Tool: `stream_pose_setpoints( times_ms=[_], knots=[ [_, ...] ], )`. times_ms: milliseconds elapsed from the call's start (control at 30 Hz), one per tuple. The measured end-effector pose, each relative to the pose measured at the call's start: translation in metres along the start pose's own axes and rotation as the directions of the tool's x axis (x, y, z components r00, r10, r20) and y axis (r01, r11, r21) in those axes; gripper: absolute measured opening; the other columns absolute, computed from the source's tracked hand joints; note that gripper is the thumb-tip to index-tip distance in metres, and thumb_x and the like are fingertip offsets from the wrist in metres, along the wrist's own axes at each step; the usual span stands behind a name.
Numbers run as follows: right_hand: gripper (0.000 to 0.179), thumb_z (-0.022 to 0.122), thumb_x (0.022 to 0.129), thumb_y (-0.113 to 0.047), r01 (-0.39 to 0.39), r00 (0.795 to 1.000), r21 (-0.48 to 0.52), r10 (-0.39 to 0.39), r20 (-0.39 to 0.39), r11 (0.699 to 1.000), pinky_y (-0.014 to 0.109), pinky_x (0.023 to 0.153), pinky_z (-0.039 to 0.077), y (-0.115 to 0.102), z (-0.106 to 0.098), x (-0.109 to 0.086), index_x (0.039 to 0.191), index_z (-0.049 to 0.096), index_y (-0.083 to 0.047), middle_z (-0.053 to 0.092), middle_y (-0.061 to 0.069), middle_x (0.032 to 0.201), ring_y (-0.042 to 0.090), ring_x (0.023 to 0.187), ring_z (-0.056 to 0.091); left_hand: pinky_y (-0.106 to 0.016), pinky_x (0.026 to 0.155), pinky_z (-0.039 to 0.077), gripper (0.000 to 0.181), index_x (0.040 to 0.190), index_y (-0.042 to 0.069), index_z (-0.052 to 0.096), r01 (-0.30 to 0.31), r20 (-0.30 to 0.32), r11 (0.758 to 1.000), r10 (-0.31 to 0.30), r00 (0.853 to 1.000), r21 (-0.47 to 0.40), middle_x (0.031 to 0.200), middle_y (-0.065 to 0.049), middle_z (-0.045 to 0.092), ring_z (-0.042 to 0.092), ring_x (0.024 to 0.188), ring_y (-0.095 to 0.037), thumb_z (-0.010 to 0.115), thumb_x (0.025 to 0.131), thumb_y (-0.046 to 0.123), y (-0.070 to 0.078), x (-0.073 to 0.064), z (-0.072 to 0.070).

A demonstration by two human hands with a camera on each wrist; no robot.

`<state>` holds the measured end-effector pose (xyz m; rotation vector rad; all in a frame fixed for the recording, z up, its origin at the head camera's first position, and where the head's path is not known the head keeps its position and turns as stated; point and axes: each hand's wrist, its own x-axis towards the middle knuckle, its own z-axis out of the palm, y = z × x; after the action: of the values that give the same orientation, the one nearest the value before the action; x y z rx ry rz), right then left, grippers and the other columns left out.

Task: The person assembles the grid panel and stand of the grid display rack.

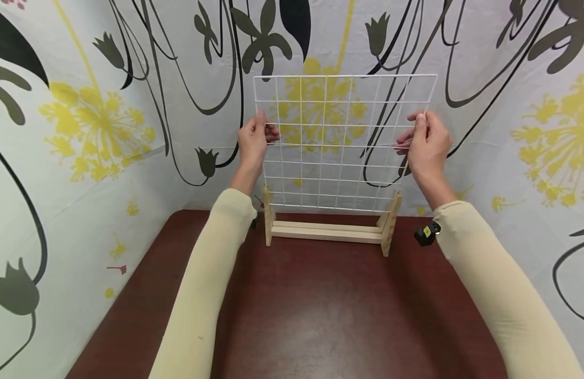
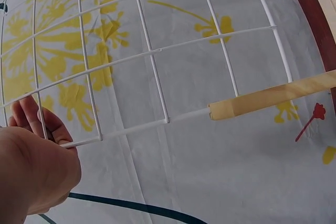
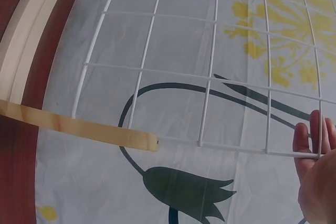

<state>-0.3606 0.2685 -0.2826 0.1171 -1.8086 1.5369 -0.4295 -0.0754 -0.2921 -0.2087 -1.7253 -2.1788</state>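
A white wire grid panel (image 1: pixel 344 142) stands upright in a wooden stand (image 1: pixel 327 230) at the back of the dark red table (image 1: pixel 320 316). My left hand (image 1: pixel 254 142) pinches the panel's left edge about halfway up. My right hand (image 1: pixel 426 145) grips the right edge at the same height. In the left wrist view my left hand (image 2: pixel 37 166) holds the grid's (image 2: pixel 152 56) edge wire, which runs into a wooden upright (image 2: pixel 273 97). In the right wrist view the fingers (image 3: pixel 315 145) of my right hand curl round the grid's (image 3: pixel 210 72) edge, with the other upright (image 3: pixel 79 126) below.
White cloth printed with yellow flowers and dark vines (image 1: pixel 102 121) walls the table on three sides. A small black and yellow object (image 1: pixel 426 233) lies on the table beside my right sleeve. Another small dark item (image 1: pixel 255 221) sits by the stand's left post.
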Motion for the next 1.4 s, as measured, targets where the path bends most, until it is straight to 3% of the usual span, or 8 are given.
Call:
stream_pose_setpoints(
  times_ms=[200, 400, 600, 800, 1000, 1100, 1267, 1400],
  knots=[
    [0.030, 0.047, 0.114, -0.021, 0.012, 1.000, 0.016, -0.013, 0.016, 1.000, 0.026, 0.054, 0.060, -0.003, -0.001, -0.006, 0.110, 0.068, 0.000, 0.070, -0.001, 0.064, 0.010, 0.054, 0.072, -0.051, 0.094, 0.061, 0.044, 0.089, 0.010, 0.065, -0.010, 0.006, 1.000, 0.010, 1.000, 0.009, 0.078, 0.001, 0.071, 0.074, 0.070, -0.011, 0.055, 0.108, 0.048, -0.002, -0.002, -0.002],
    [0.033, 0.046, 0.114, -0.020, 0.025, 0.999, 0.013, -0.025, 0.033, 1.000, 0.025, 0.053, 0.060, -0.002, 0.000, -0.008, 0.114, 0.066, 0.006, 0.070, 0.000, 0.064, 0.009, 0.054, 0.072, -0.040, 0.085, 0.065, 0.043, 0.089, 0.010, 0.066, -0.016, -0.002, 1.000, 0.016, 1.000, 0.015, 0.078, 0.000, 0.072, 0.075, 0.072, -0.014, 0.055, 0.109, 0.046, -0.003, -0.003, -0.006],
    [0.034, 0.046, 0.114, -0.023, 0.019, 1.000, -0.014, -0.019, 0.012, 1.000, 0.024, 0.051, 0.058, 0.018, -0.003, -0.001, 0.117, 0.067, 0.003, 0.069, -0.004, 0.064, 0.010, 0.054, 0.072, -0.033, 0.080, 0.065, 0.044, 0.089, 0.007, 0.067, -0.020, 0.012, 1.000, 0.020, 1.000, 0.010, 0.078, -0.001, 0.072, 0.076, 0.073, -0.015, 0.055, 0.109, 0.045, -0.004, -0.002, -0.005],
    [0.034, 0.046, 0.114, -0.025, 0.016, 1.000, -0.011, -0.016, 0.013, 1.000, 0.023, 0.050, 0.058, 0.031, -0.006, 0.006, 0.118, 0.067, 0.001, 0.069, -0.007, 0.064, 0.008, 0.053, 0.072, -0.036, 0.083, 0.065, 0.044, 0.088, 0.008, 0.067, -0.024, 0.010, 1.000, 0.024, 1.000, 0.010, 0.078, -0.001, 0.072, 0.077, 0.074, -0.019, 0.055, 0.109, 0.045, -0.005, -0.002, -0.002],
    [0.034, 0.046, 0.114, -0.023, 0.009, 1.000, -0.002, -0.009, 0.025, 1.000, 0.024, 0.050, 0.058, 0.016, -0.005, -0.002, 0.117, 0.066, 0.004, 0.069, -0.006, 0.063, 0.007, 0.053, 0.071, -0.029, 0.074, 0.064, 0.042, 0.086, 0.010, 0.067, -0.027, 0.000, 1.000, 0.027, 1.000, 0.002, 0.075, 0.000, 0.072, 0.076, 0.071, -0.018, 0.054, 0.110, 0.043, -0.007, -0.001, -0.001],
    [0.034, 0.046, 0.114, -0.021, 0.009, 0.999, 0.000, -0.009, 0.032, 1.000, 0.024, 0.051, 0.058, 0.003, -0.005, -0.008, 0.117, 0.065, 0.007, 0.069, -0.004, 0.063, 0.007, 0.053, 0.071, -0.035, 0.079, 0.065, 0.042, 0.086, 0.012, 0.067, -0.024, -0.004, 1.000, 0.024, 1.000, 0.013, 0.074, 0.001, 0.072, 0.078, 0.074, -0.021, 0.054, 0.110, 0.044, -0.008, 0.000, -0.001],
    [0.034, 0.048, 0.113, -0.020, 0.006, 0.999, 0.004, -0.006, 0.040, 1.000, 0.025, 0.052, 0.059, 0.001, -0.007, -0.012, 0.117, 0.065, 0.008, 0.070, -0.001, 0.064, 0.010, 0.054, 0.072, -0.056, 0.095, 0.060, 0.043, 0.086, 0.012, 0.066, -0.027, 0.003, 0.999, 0.027, 1.000, 0.033, 0.075, 0.002, 0.072, 0.077, 0.074, -0.018, 0.053, 0.110, 0.046, -0.010, -0.002, 0.000],
    [0.032, 0.047, 0.114, -0.020, -0.004, 0.999, -0.004, 0.004, 0.043, 1.000, 0.025, 0.051, 0.059, 0.009, -0.009, -0.012, 0.116, 0.065, 0.007, 0.070, 0.000, 0.065, 0.010, 0.055, 0.073, -0.059, 0.098, 0.058, 0.043, 0.086, 0.013, 0.066, -0.028, 0.008, 0.999, 0.028, 1.000, 0.036, 0.076, 0.001, 0.072, 0.076, 0.074, -0.016, 0.053, 0.110, 0.046, -0.011, -0.005, -0.001]
  ],
)
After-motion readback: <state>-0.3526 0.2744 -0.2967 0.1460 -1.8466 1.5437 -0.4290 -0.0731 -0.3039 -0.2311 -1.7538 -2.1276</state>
